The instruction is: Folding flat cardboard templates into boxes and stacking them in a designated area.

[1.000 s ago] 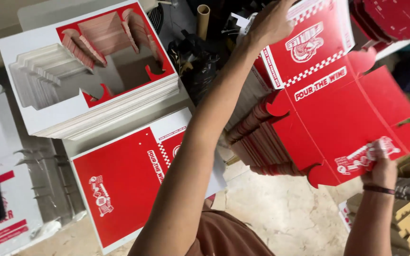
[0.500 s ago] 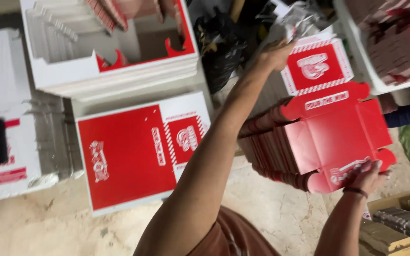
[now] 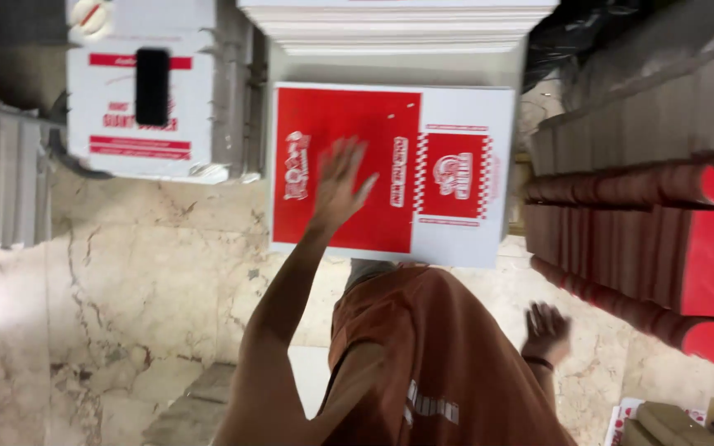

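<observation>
My left hand [image 3: 340, 186] is raised with its fingers spread and holds nothing. It hovers over a flat red and white carton sheet [image 3: 456, 231] lying on the floor in front of me. My right hand [image 3: 545, 330], with a dark band at the wrist, is low and empty, fingers apart. It is just left of a tall stack of red flat cartons [image 3: 621, 239] on the right. My knee in brown cloth [image 3: 440, 363] fills the lower middle.
A white box [image 3: 109, 132] with a black phone [image 3: 152, 87] on it sits at the upper left. White flat sheets are stacked at the top [image 3: 398, 29] and far left [image 3: 2, 173]. Marble floor [image 3: 150, 289] lies at the left, and a black bag [image 3: 580, 33] at the upper right.
Both hands let go of the unfolded red carton they held at the right stack. My left hand swung over to the flat sheet in front, my right hand dropped low, and the view turned left.
</observation>
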